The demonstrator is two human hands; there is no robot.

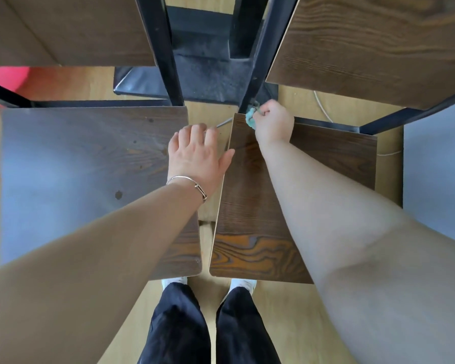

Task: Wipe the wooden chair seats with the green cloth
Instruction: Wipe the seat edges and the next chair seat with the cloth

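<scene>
no readable text, labels or signs

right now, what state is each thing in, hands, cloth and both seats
left hand, open, fingers relaxed, over the left chair seat's inner edge
right hand, gripping the green cloth at the right chair seat's far corner
green cloth, bunched in the right hand
left chair seat, level, glare across it
right chair seat, level, right forearm above it

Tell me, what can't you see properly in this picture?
Green cloth: head view, mostly hidden inside the right hand.
Left hand: head view, fingertips curl out of sight.
Right chair seat: partly covered by the right forearm.
Chair backs: cut off at the top edge.
</scene>
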